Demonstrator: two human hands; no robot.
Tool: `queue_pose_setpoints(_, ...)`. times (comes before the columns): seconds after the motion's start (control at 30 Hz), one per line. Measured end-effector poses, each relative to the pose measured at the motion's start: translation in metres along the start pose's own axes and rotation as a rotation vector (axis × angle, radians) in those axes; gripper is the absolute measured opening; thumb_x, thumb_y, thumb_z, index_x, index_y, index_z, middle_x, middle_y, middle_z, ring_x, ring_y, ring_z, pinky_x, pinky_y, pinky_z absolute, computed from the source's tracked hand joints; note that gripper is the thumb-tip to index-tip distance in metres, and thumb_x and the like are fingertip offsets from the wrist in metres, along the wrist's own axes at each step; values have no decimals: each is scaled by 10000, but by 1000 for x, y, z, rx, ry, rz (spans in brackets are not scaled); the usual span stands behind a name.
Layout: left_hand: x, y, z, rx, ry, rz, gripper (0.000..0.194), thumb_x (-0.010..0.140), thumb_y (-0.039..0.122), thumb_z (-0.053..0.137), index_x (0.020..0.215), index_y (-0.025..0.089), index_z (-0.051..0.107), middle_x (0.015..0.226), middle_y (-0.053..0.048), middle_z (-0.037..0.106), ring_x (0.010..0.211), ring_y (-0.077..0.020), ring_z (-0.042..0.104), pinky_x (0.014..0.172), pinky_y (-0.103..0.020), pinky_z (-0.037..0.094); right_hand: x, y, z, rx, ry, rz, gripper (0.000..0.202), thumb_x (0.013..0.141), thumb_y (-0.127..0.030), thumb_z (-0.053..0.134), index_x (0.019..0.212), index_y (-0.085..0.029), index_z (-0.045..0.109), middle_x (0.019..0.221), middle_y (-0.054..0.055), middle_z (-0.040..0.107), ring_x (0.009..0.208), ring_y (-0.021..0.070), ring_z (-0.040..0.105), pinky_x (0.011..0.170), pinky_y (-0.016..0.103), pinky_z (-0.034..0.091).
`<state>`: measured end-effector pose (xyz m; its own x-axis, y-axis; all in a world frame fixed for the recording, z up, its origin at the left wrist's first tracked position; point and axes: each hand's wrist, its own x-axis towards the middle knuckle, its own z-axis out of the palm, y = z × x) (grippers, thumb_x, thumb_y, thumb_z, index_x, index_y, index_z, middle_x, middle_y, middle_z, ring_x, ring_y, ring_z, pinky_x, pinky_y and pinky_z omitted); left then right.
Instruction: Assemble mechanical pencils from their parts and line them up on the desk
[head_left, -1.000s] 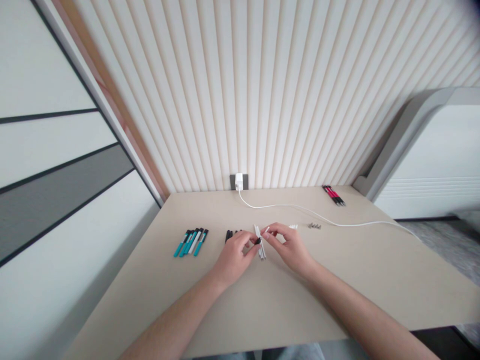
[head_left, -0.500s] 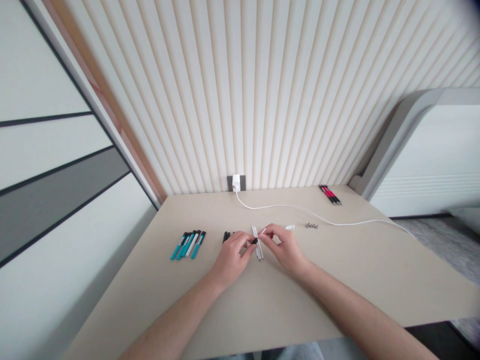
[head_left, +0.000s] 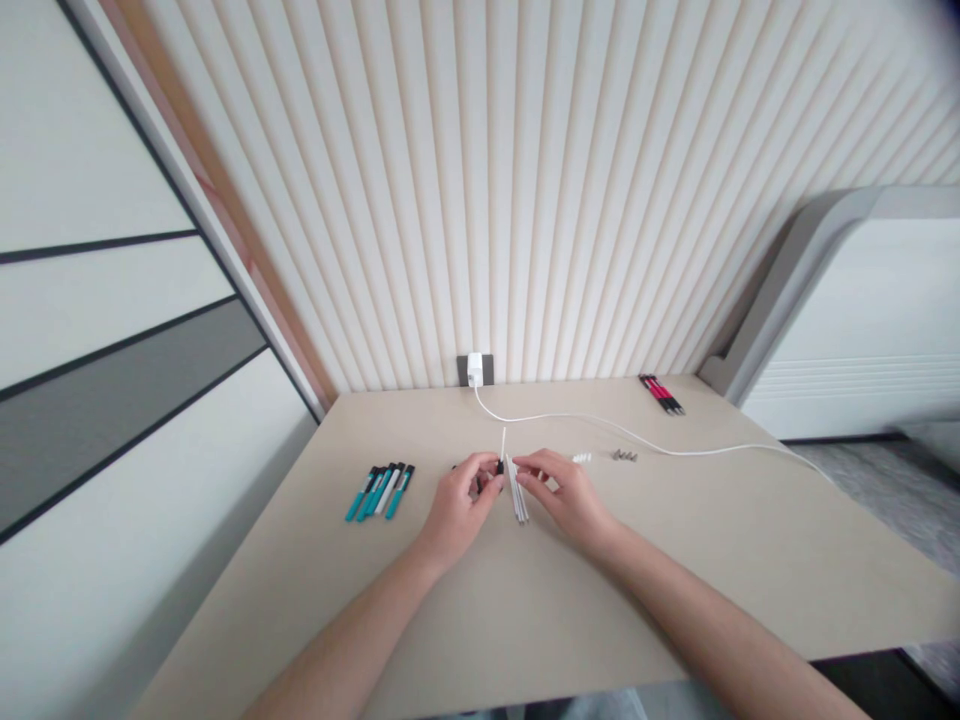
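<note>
Pinching a short black cylindrical piece [head_left: 500, 467] between thumb and fingers, the left hand [head_left: 459, 503] is over the middle of the pale beige table [head_left: 480, 620]. From that piece a thin white stick [head_left: 504, 442] points up toward the wall. Just to its right, slim white rods with metallic tips [head_left: 519, 505] lie together on the table, between the 2 hands. The right hand [head_left: 562, 490] is at the rods' far part, thumb and fingers drawn narrow; I cannot tell whether it grips anything. Beyond it lie small white pieces [head_left: 582, 458] and small grey metallic pieces [head_left: 624, 456]. Left of both hands are slender teal tubes with black ends [head_left: 353, 505]. Red-and-black pens [head_left: 661, 393] lie near the table's far edge.
</note>
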<state>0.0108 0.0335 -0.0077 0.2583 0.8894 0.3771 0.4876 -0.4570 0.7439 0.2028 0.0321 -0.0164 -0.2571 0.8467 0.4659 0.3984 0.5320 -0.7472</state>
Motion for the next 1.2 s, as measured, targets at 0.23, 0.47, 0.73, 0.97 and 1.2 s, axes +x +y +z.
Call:
queue_pose_setpoints(0.23, 12, -14, -18, 74, 169, -24, 229, 883, 285, 524, 1090, 199, 569, 909, -34, 673, 774, -147, 605, 732, -273, 483, 1, 3, 6, -259, -174, -86, 217, 909, -265, 537, 1073, -228, 674, 986, 76, 667, 931, 215, 592, 852, 363, 462)
queue_pose_setpoints(0.47, 16, -31, -21, 113, 190, -7, 215, 874, 277, 526, 1070, 197, 565, 887, -33, 660, 753, -147, 607, 722, -283, 492, 28, -12, 30, -450, -230, -171, 239, 848, -286, 634, 1080, -243, 667, 1025, 87, 644, 987, 243, 570, 882, 386, 430)
queue_pose_setpoints(0.73, 14, -32, -18, 20, 175, -47, 204, 875, 283, 539, 1056, 194, 571, 858, -23, 676, 726, -140, 622, 688, -269, 497, 35, -11, 42, -362, -93, -108, 216, 921, -233, 503, 1065, -215, 663, 981, 85, 680, 961, 216, 591, 888, 358, 432)
queue_pose_setpoints(0.97, 9, -18, -10, -142, 42, -72, 148, 874, 262, 535, 999, 191, 568, 848, -22, 718, 724, -145, 650, 653, -256, 497, 17, -6, 39, -166, -42, -22, 238, 891, -232, 527, 1093, -212, 652, 940, 65, 698, 873, 206, 615, 814, 349, 472)
queue_pose_setpoints(1.2, 6, -17, -6, -166, 17, -43, 125, 896, 268, 512, 973, 192, 574, 853, -19, 722, 747, -143, 658, 666, -241, 485, 16, -4, 39, -136, -26, -13, 228, 865, -228, 553, 1065, -211, 661, 887, 56, 694, 829, 203, 615, 792, 346, 473)
